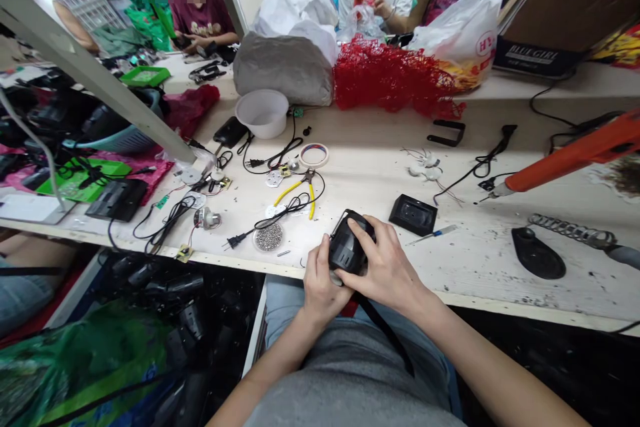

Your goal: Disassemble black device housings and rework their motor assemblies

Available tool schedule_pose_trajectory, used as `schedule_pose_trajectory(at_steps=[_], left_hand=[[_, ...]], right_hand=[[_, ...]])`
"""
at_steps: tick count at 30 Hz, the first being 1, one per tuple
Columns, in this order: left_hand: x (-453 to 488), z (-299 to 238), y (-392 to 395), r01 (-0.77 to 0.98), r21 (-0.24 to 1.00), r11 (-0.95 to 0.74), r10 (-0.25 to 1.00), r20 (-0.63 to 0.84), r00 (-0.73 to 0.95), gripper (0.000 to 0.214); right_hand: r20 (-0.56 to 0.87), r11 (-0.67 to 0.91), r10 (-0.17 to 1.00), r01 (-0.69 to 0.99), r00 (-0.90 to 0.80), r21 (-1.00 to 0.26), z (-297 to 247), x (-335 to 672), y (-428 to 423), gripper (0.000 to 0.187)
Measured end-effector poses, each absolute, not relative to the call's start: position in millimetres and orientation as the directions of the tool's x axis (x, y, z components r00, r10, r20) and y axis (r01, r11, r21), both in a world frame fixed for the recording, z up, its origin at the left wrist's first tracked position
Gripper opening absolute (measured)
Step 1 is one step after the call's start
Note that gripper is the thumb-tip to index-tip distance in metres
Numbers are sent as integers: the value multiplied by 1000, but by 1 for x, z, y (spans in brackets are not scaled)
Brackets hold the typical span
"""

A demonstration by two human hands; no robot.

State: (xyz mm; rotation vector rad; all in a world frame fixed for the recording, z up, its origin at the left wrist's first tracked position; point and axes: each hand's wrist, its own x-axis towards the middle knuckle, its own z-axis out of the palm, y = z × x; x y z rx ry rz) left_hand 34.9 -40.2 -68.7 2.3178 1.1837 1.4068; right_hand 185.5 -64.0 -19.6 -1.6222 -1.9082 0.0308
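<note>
Both my hands grip a black plastic housing (pixel 345 248) with small slots, held over the table's front edge. My left hand (pixel 320 280) is closed round its left and lower side. From the right, my right hand (pixel 383 260) is closed on it, with the index finger laid along the top. Just right of it lies an open black rectangular case (pixel 413 214), beside a small blue-handled screwdriver (pixel 434 234). To the left are yellow-handled pliers (pixel 311 193), a black cord with a plug (pixel 250 232) and a round dish of small metal screws (pixel 269 237).
A roll of tape (pixel 315 155) and a white tub (pixel 263 113) stand farther back. On the right are an orange hanging tool (pixel 565 155), a coiled spring cord (pixel 573 228) and a black teardrop-shaped part (pixel 537 253). Red netting (pixel 385 77) lies at the back. Other people sit beyond.
</note>
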Motion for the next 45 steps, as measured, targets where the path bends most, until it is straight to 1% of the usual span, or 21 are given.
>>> schedule_pose_trajectory(at_steps=[3,8,14,16,19,22,24,26,28,32,36,41,45], left_hand=[[35,-69,-41,542,522,-658,717,655,239,73],[35,-71,-41,566,515,-644,725,648,236,72],[34,-72,-41,557,528,-641,734,634,243,73],[33,-71,-40,554,538,-636,741,626,244,74],[33,-70,-39,552,549,-627,751,614,242,80],[34,-69,-39,567,550,-613,762,602,240,89],[34,-68,-38,577,542,-611,761,604,238,91],[34,-67,-38,581,532,-616,754,611,240,90],[34,-66,-37,585,526,-618,752,613,243,90],[34,-65,-38,575,530,-623,749,616,244,90],[35,-64,-39,569,547,-614,755,617,223,85],[35,-64,-38,558,536,-634,738,634,229,80],[35,-64,-37,568,518,-639,727,647,228,79]], right_hand=[[454,238,891,881,-29,-410,-21,183,-64,80],[472,232,881,909,-44,-347,-18,182,-63,81],[479,247,875,914,-68,-321,-15,181,-65,80],[477,248,877,902,-55,-352,-14,182,-68,78],[446,225,895,852,11,-472,-9,193,-71,77],[396,142,910,804,123,-577,3,218,-67,75],[398,67,892,807,214,-586,11,238,-55,74],[411,-2,869,833,275,-553,14,258,-37,76],[401,-40,873,860,278,-509,12,273,-15,78],[345,-57,911,898,226,-437,-3,286,24,80],[314,-58,930,920,191,-388,-15,286,44,81],[267,-99,943,935,197,-340,-22,295,57,81],[278,-119,937,943,210,-310,-19,301,61,77]])
